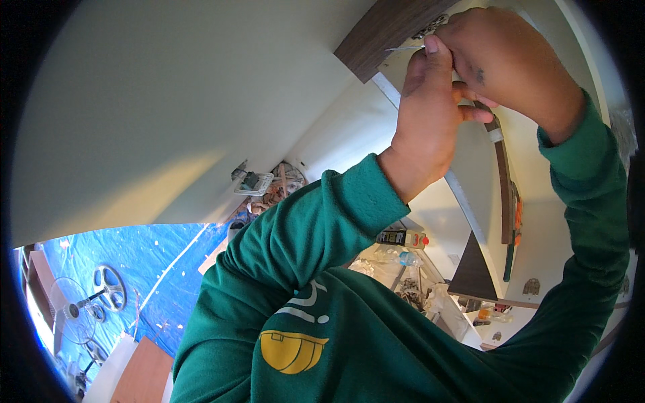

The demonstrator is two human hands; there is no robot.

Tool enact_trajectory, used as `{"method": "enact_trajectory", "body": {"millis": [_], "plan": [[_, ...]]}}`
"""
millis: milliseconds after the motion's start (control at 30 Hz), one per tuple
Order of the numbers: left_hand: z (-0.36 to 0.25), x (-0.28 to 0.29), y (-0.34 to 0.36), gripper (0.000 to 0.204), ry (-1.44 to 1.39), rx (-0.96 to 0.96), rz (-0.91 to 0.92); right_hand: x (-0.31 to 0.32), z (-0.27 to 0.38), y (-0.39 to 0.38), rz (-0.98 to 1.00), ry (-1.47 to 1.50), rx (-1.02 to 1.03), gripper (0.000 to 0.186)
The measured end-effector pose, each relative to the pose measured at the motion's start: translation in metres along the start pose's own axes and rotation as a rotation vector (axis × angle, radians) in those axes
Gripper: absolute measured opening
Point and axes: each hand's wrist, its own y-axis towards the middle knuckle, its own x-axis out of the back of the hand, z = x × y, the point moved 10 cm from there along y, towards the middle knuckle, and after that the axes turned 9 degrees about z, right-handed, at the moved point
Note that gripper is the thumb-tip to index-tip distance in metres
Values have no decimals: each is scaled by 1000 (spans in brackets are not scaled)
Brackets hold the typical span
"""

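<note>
My left hand (430, 111) is raised near the top of the view, its thumb and forefinger pinched together. A thin pale rod (404, 48) sticks out to the left from beside the thumb tip; its kind is too small to tell. My right hand (500, 57) touches the left one from above, with its fingers curled; what they hold, if anything, is hidden. Just behind the hands are a dark brown wood-grain panel (379, 43) and a small patterned metal piece (430, 27), partly covered by my right hand.
A long brown strip (502, 181) and an orange-and-dark tool (516, 215) stand against the white panel at right. Below are a carton with a red cap (402, 238) and plastic bottles (408, 258). Lower left, a fan (72, 310) stands on blue sheeting (168, 269).
</note>
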Motion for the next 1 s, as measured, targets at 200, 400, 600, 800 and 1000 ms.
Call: {"method": "enact_trajectory", "body": {"millis": [200,400,600,800,1000], "plan": [[9,10,1,60,-12,3,-13,-20,-11,5,-29,82,185,16],[3,2,6,61,1,-24,11,-12,-17,5,-34,-16,92,17],[4,9,1,61,4,5,9,-20,-14,11,67,71,24,17],[5,14,-1,61,42,18,1,-22,-10,10,86,94,115,18],[-4,-2,7,61,13,-36,73,-5,-20,3,-93,0,126,17]]}}
